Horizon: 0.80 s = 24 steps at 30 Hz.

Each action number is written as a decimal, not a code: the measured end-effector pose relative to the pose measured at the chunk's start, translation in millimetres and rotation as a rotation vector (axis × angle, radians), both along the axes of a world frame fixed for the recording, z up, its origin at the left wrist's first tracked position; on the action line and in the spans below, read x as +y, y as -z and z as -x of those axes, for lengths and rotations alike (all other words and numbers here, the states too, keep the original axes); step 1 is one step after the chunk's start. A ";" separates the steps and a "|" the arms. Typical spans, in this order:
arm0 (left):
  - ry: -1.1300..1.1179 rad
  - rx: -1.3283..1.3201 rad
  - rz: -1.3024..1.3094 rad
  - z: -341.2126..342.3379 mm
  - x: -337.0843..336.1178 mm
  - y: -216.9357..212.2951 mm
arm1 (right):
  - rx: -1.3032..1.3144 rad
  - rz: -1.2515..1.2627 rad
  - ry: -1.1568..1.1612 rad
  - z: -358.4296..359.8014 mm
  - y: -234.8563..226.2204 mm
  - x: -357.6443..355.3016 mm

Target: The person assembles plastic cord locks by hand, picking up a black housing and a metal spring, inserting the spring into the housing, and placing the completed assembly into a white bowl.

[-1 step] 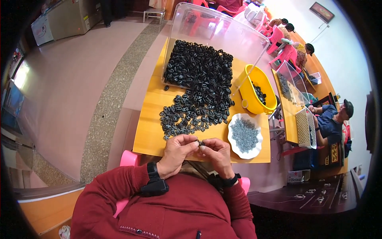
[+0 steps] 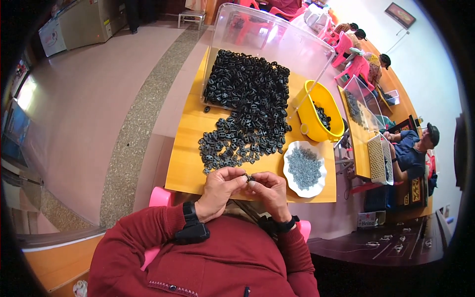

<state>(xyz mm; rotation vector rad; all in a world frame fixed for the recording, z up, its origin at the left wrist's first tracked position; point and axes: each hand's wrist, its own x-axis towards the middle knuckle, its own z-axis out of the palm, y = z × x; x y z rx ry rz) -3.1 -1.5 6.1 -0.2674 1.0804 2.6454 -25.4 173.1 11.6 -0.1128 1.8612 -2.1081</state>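
At the near edge of the table, my left hand [image 2: 221,190] and my right hand [image 2: 270,192] meet, fingers closed in a pinch. Between their fingertips is a small black plastic part [image 2: 250,178], mostly covered by the fingers. Just beyond lies a spread of loose black oval parts [image 2: 230,141] with holes in them. It runs back into a big heap [image 2: 245,81] spilling from a clear plastic bin [image 2: 272,29] tipped on its side. To the right of my right hand, a white scalloped plate [image 2: 293,190] holds many tiny grey translucent pieces [image 2: 304,168].
A yellow tub [image 2: 306,106] with black parts inside stands behind the plate, on the wooden table [image 2: 185,158]. On the right, a co-worker [image 2: 413,151] sits at another table with a perforated cream basket [image 2: 377,156]. Other people sit on pink chairs [image 2: 360,69] farther back.
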 end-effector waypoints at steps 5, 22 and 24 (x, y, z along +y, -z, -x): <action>-0.012 0.008 0.024 0.6 1.1 1.3 | 0.108 0.020 0.095 -1.3 6.9 -2.4; -0.039 0.009 0.036 1.4 2.5 6.8 | 0.377 -0.168 0.056 1.9 14.9 -1.5; -0.040 0.015 0.045 1.3 2.7 7.1 | 0.349 -0.154 0.045 2.4 13.6 -1.8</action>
